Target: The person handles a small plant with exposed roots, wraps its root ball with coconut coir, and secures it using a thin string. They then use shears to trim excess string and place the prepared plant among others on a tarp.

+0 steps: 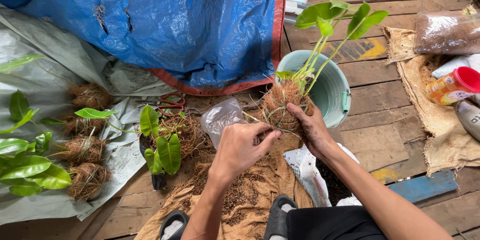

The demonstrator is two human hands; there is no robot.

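R hand (311,129) cups the fibre-wrapped root ball (282,104) of a leafy plant from behind, holding it upright over the burlap sack (240,205), beside the pale bucket (334,90). L hand (240,147) pinches a strand at the ball's lower edge, prob. to keep the wrap tight. Done plants (85,165) lie in a row at the grey sheet's (60,70) left edge.

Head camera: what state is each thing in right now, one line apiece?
Right hand: gripping the fibre-wrapped root ball of the green-leafed plant, held upright.
Left hand: fingers pinching a strand at the ball.
Pale green plastic bucket: tipped on its side.
Red-handled scissors: lying flat.
Red-lidded orange jar: lying down, lid on.
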